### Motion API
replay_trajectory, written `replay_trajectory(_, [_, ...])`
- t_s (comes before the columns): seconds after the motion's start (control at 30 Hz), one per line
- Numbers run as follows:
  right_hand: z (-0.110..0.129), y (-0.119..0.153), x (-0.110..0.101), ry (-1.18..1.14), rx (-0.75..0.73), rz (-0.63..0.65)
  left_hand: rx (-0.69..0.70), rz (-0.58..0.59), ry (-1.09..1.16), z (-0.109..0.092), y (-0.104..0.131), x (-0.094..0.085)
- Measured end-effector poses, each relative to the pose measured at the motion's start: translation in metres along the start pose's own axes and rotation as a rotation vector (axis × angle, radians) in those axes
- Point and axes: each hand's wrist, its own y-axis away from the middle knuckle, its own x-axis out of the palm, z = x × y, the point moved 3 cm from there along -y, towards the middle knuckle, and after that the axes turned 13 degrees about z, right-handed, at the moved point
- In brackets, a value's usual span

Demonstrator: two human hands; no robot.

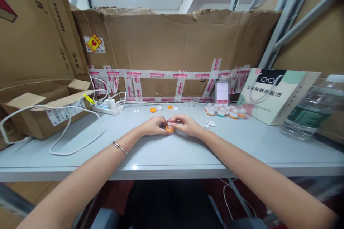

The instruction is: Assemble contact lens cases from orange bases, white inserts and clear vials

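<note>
An orange ring-shaped piece [170, 128] with a clear part on it is between my hands at the middle of the table. My left hand [155, 126] is closed on its left side. From the right, my right hand [185, 125] pinches the clear part at the top. Behind my hands lie an orange ring [153, 110], a white ring [159, 108] and another orange piece [170, 107]. To the right stand several clear pieces with orange or teal bases [220, 113], and small white pieces [210, 124] lie in front of them.
A power strip [107, 108] with looping white cables and an open carton [40, 114] are at the left. A paper bag [274, 94] and a water bottle [309, 114] stand at the right. Large cardboard [166, 43] walls off the back.
</note>
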Motion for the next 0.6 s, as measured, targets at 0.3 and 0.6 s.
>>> replay_trajectory(0.3, [0.011,0.001,0.005,0.105,-0.107,0.028,-0.01,-0.007,0.0,0.001,0.0,0.001])
replay_trajectory(0.6, [0.01,0.003,0.007,0.107,-0.089,-0.006,-0.018,-0.016,0.054,-0.002,0.003,0.002])
